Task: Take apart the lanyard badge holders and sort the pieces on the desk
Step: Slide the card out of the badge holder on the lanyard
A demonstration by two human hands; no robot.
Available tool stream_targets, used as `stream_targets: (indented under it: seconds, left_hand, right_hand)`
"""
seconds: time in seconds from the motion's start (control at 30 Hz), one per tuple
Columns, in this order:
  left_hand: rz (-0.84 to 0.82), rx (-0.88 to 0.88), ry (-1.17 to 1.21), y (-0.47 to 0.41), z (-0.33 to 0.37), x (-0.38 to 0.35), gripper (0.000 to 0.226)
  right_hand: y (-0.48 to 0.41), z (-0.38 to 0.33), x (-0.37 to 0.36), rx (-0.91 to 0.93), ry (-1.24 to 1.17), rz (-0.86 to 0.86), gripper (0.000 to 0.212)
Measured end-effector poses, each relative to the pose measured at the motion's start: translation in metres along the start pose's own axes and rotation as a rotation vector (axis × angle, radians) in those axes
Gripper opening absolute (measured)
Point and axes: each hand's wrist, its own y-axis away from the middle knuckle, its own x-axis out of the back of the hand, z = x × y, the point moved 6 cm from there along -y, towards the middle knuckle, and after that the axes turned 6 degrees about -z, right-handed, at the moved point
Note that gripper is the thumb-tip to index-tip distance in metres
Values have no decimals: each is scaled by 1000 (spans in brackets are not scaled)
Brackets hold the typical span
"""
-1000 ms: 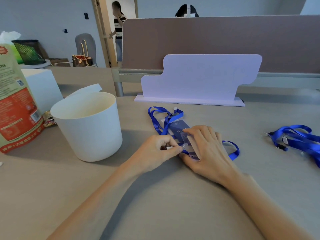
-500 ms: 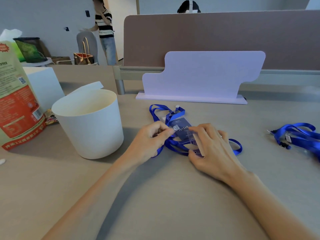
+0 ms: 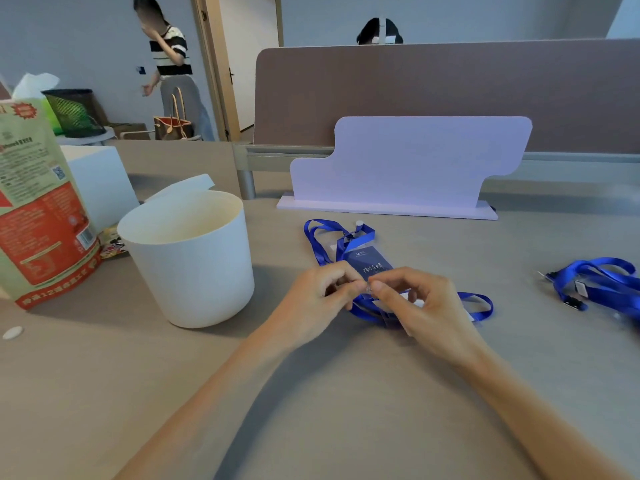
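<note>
Now my left hand (image 3: 320,296) and my right hand (image 3: 420,303) meet over the grey surface (image 3: 311,393), each grip pinching the near end of the badge holder (image 3: 369,263), fingertips almost touching. Its blue lanyard (image 3: 323,239) loops around it, just right of the white bucket (image 3: 192,258). Far right of the bucket lies a second lanyard (image 3: 602,282). Behind stands a white board (image 3: 408,164).

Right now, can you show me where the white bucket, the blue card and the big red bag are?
White bucket (image 3: 194,271), head view, front wall.
Blue card (image 3: 369,263), head view, middle of its face.
Red bag (image 3: 45,237), head view, red lower panel.
</note>
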Motion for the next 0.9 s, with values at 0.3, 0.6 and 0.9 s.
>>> stream_targets:
  seconds: [0.3,0.6,0.9]
  left_hand:
    - [-91,49,-139,3,-8,4,21]
    - [146,113,-441,5,-20,34,30]
    - [296,235,-445,6,-19,45,21]
  right_hand:
    - [-2,18,18,-134,-114,243,16]
    - [2,35,51,-268,-543,566,16]
    - [-2,47,39,-405,-1173,477,29]
